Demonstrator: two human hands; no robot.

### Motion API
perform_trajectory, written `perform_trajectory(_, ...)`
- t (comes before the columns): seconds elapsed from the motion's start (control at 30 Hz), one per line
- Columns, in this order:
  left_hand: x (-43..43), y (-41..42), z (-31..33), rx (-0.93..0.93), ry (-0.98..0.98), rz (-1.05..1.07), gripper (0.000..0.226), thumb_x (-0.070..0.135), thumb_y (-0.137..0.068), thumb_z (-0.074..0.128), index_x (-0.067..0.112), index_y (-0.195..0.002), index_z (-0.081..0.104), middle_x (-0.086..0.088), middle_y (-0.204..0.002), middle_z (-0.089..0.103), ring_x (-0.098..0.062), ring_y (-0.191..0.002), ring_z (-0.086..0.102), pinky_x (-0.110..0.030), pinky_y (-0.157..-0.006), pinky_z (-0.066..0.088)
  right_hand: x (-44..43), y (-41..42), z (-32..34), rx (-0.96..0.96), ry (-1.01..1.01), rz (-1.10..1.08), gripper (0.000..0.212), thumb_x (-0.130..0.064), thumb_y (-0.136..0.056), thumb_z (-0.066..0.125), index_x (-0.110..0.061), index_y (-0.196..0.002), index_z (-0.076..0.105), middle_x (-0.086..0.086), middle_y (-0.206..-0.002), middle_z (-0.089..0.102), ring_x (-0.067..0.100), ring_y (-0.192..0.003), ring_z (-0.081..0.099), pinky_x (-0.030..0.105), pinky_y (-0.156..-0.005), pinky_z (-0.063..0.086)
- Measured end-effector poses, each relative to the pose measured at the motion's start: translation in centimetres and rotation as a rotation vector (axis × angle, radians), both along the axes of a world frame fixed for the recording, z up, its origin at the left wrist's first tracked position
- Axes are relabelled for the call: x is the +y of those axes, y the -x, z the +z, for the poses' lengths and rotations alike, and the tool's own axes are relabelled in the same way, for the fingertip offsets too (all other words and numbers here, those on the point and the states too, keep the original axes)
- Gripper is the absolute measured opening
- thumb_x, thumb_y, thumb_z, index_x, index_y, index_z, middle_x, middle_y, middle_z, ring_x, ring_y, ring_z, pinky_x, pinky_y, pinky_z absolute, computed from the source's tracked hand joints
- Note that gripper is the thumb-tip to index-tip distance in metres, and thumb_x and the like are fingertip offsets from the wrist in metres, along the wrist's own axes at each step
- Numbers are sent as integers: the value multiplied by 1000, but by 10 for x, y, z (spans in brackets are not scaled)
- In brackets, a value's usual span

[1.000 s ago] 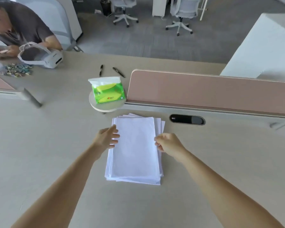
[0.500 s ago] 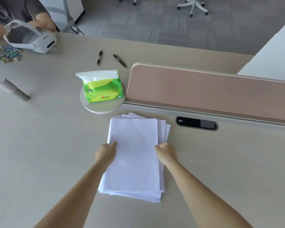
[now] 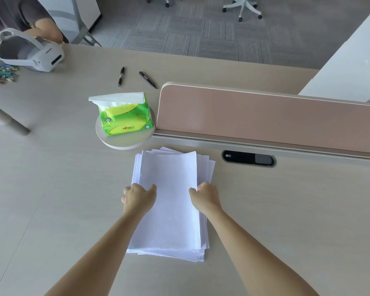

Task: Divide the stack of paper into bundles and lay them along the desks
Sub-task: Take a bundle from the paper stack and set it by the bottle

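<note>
The stack of paper (image 3: pixel 169 199) lay loosely fanned on the desk (image 3: pixel 51 199), just in front of the pink divider (image 3: pixel 265 116) and near the green tissue pack (image 3: pixel 125 116). Both hands gripped it about midway along. The left hand (image 3: pixel 139 198) curled round its left edge, thumb on the top sheet, and the right hand (image 3: pixel 205 196) did likewise on the right edge.
</note>
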State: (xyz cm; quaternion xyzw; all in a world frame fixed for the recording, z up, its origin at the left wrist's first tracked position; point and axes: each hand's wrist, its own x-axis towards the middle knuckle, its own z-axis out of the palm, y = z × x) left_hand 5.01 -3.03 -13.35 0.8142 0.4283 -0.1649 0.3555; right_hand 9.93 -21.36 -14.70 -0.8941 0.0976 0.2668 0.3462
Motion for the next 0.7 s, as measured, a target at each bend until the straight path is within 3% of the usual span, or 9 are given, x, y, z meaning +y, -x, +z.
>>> perform_trajectory(0.07, -3, -2, -1, -18, 20, 7, 47, 44, -89, 51, 4, -112, 48, -11, -120, 53, -37, -115, 51, -42, -86, 49, 2, 2, -1, -43, 26, 39, 41, -24, -87, 51, -17, -59, 21, 0, -62, 22, 23, -73, 28, 28, -48, 14)
perform_trajectory(0.2, -11, -4, 0, -45, 118, 101, 47, 39, -93, 53, 8, -124, 35, -2, -95, 50, -22, -85, 54, -35, -75, 45, 10, 0, 2, 69, -144, -60, 39, -20, -85, 54, -19, -63, 21, -3, -59, 22, 20, -56, 22, 27, -50, 16)
perform_trajectory(0.23, -12, -3, 0, -48, 130, 119, 52, 38, -94, 53, 7, -130, 32, -2, -95, 50, -22, -86, 53, -34, -74, 42, 11, -2, 2, 127, -187, -121, 35, -23, -86, 55, -19, -67, 25, -3, -62, 26, 18, -54, 23, 27, -49, 19)
perform_trajectory(0.3, -11, -2, -3, -44, 127, 126, 63, 37, -92, 54, 5, -139, 27, -7, -109, 53, -30, -108, 53, -36, -79, 42, 12, -2, 4, 204, -223, -209, 20, -26, -90, 55, -12, -87, 41, -3, -73, 37, 14, -56, 35, 27, -49, 28)
perform_trajectory(0.37, -10, 1, -6, -24, 110, 112, 71, 37, -90, 54, 5, -145, 23, -11, -123, 54, -35, -122, 48, -37, -83, 43, 13, -1, 2, 246, -274, -271, 35, -28, -91, 55, -7, -117, 43, -2, -87, 46, 14, -66, 45, 27, -53, 34)
perform_trajectory(0.43, -10, 3, -6, -6, 91, 92, 72, 37, -90, 54, 5, -147, 23, -13, -131, 52, -35, -125, 48, -38, -86, 44, 15, 2, 2, 253, -277, -254, 47, -29, -92, 55, -4, -129, 41, 2, -104, 51, 18, -81, 53, 28, -55, 37)
perform_trajectory(0.53, -11, 4, -4, 6, 61, 79, 69, 38, -91, 54, 3, -145, 27, -14, -139, 48, -37, -128, 46, -44, -97, 46, 20, 7, 3, 170, -85, -141, 34, -28, -92, 55, -6, -116, 45, 9, -126, 42, 28, -116, 47, 30, -67, 42)
perform_trajectory(0.6, -11, 4, -3, 10, 49, 70, 66, 38, -91, 53, 3, -142, 31, -14, -136, 50, -37, -127, 47, -47, -97, 47, 21, 10, 3, 161, -33, -107, 27, -29, -91, 54, -10, -103, 40, 11, -130, 38, 29, -123, 37, 33, -79, 44)
perform_trajectory(0.7, -12, 5, -4, 1, 20, 30, 62, 40, -89, 52, 3, -137, 38, -13, -134, 51, -37, -124, 48, -50, -96, 48, 23, 11, 5, 169, -29, -104, 28, -31, -90, 55, -10, -102, 39, 13, -131, 43, 31, -124, 38, 40, -96, 45)
